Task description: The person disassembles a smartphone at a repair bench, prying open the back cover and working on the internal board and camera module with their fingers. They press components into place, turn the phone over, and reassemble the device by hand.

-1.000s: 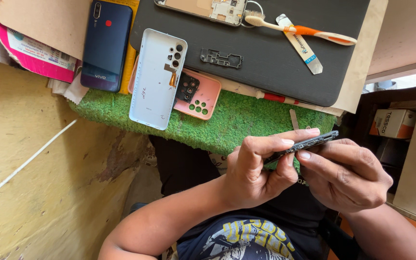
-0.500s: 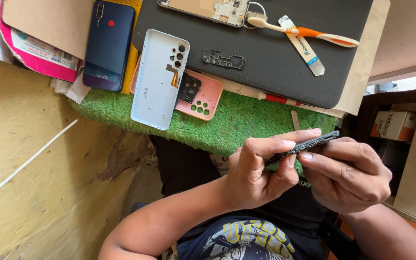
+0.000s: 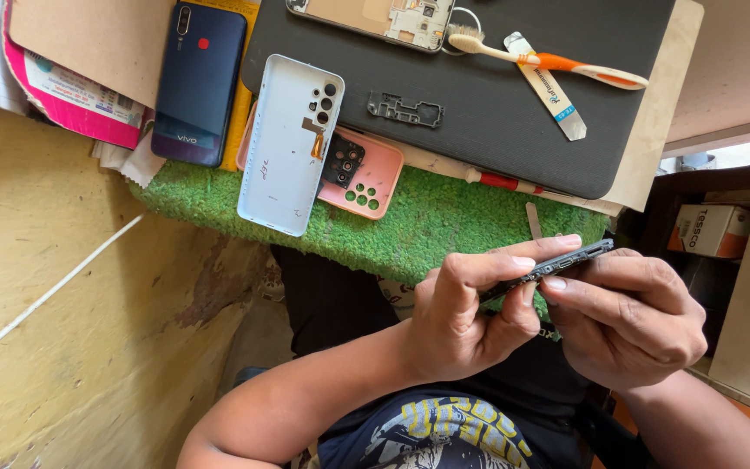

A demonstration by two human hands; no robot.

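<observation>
1. Head view: the person is sitting at the edge of a table (image 3: 653,139), both hands raised in front of the chest over a dark printed shirt (image 3: 444,430).
2. Left hand (image 3: 466,317): fingers are curling closed around a thin dark phone (image 3: 553,265), thumb and forefinger pinching its near end.
3. Right hand (image 3: 631,317): it is closing on the same dark phone from the other side, fingertips pressing along its edge. The phone is being held edge-on, tilted up to the right, just off the near edge of the green turf mat (image 3: 427,221).
4. Green turf mat: it is lying on the table and overhanging toward the person.
5. White back cover (image 3: 288,143): it is lying inner side up, half on the mat, overlapping a pink phone case (image 3: 366,178).
6. Blue phone (image 3: 199,82): it is lying back side up, just left of the white cover, on top of a yellow item.
7. Black work pad (image 3: 514,130): it is covering the far part of the table.
8. On the pad: an opened phone body (image 3: 371,17) at the top edge, a toothbrush (image 3: 549,61) with an orange and white handle, a flat metal pry tool (image 3: 544,87) crossing beneath it, and a small black camera frame part (image 3: 405,110).
9. Pink-edged papers (image 3: 71,100): they are lying under brown cardboard at the far left.
10. Small carton (image 3: 709,230): it is sitting on a dark shelf to the right.
</observation>
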